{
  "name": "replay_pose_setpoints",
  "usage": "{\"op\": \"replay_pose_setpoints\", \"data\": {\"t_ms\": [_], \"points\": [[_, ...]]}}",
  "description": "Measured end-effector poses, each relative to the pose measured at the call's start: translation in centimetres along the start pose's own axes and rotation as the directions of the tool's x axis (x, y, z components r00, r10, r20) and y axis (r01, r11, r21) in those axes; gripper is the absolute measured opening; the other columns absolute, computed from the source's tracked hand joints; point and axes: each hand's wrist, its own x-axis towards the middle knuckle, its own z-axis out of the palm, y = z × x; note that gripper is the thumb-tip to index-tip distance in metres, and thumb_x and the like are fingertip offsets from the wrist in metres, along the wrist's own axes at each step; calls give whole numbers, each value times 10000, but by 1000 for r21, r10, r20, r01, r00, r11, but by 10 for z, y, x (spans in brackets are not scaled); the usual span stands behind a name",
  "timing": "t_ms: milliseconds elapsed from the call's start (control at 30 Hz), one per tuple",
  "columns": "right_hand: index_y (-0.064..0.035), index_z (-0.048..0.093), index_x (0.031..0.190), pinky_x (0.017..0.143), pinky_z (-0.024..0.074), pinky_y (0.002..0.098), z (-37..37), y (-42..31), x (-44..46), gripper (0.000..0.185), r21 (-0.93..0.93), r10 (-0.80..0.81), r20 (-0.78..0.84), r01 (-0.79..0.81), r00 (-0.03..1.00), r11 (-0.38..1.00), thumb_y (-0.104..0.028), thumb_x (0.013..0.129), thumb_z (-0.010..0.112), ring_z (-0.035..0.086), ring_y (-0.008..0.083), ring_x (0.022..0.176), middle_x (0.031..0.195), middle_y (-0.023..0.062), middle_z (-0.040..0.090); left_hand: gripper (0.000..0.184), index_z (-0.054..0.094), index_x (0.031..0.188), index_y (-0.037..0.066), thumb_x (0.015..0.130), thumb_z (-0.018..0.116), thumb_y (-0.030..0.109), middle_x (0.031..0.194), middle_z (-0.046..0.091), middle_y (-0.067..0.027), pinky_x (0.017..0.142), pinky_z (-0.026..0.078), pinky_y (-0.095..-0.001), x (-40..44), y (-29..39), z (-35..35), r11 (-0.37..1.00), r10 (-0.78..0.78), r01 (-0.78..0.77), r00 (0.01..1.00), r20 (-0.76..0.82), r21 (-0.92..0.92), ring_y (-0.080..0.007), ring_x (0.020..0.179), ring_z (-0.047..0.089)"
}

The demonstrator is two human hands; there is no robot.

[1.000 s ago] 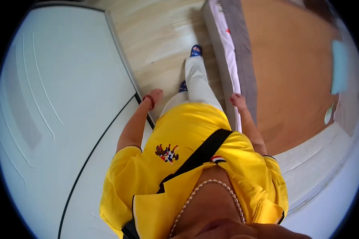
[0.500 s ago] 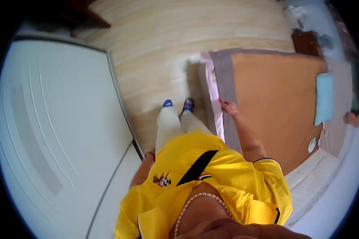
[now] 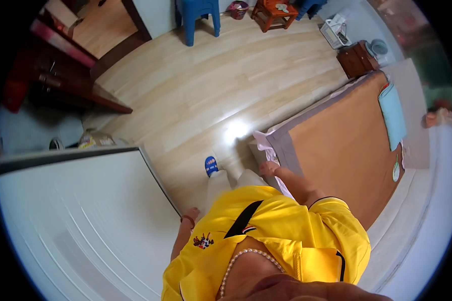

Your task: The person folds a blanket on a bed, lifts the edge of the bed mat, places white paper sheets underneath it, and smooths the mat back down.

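My left hand, with a reddish bracelet at the wrist, hangs beside my left hip near the edge of the white panelled surface. Its fingers look loose and nothing shows in them. My right hand is at the near corner of the bed, close to the pink cloth along its side. Its fingers are slightly bent and hold nothing visible; whether they touch the cloth I cannot tell. One blue slipper shows on my foot.
Blue stools, a small bin and a wooden stool stand ahead. A brown cabinet adjoins the bed's far end. A blue pillow and a round fan lie on the bed. A dark red door stands at left.
The view has swung and moved forward, bringing the door, stools and cabinet into sight. My right hand has moved from the bed's edge strip to its near corner.
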Motion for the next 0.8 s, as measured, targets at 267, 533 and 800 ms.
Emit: {"op": "replay_pose_setpoints", "data": {"t_ms": [267, 533, 800], "points": [[-72, 626, 763, 662, 466, 331, -65, 7, 4, 256, 255, 223, 5, -217, 975, 942, -297, 698, 523, 596, 239, 683, 703, 109, 619, 208, 641, 913, 107, 790, 473, 98, 1014, 606, -78, 777, 471, -334, 53, 72, -211, -54, 211, -372, 903, 375, 927, -226, 920, 576], [-70, 652, 804, 726, 466, 347, -106, 76, 51, 257, 258, 393, 49, -391, 918, 883, -264, 721, 505, 607, 257, 794, 809, 145, 629, 304, 623, 915, 47, 732, 496, 254, 989, 599, -145, 828, 426, -383, 193, 152, -245, 994, 36, -50, 989, -146, -94, -322, 937, 548], [-53, 614, 736, 576, 472, 345, -249, 196, 183, 226, 250, 248, -319, -171, 915, 953, -248, 717, 501, 594, 234, 611, 637, 114, 603, 351, 588, 1002, 44, 760, 504, 284, 979, 604, -147, 808, 433, -363, 197, 398, -345, 993, 118, -120, 987, -108, -15, -298, 898, 567]]}}
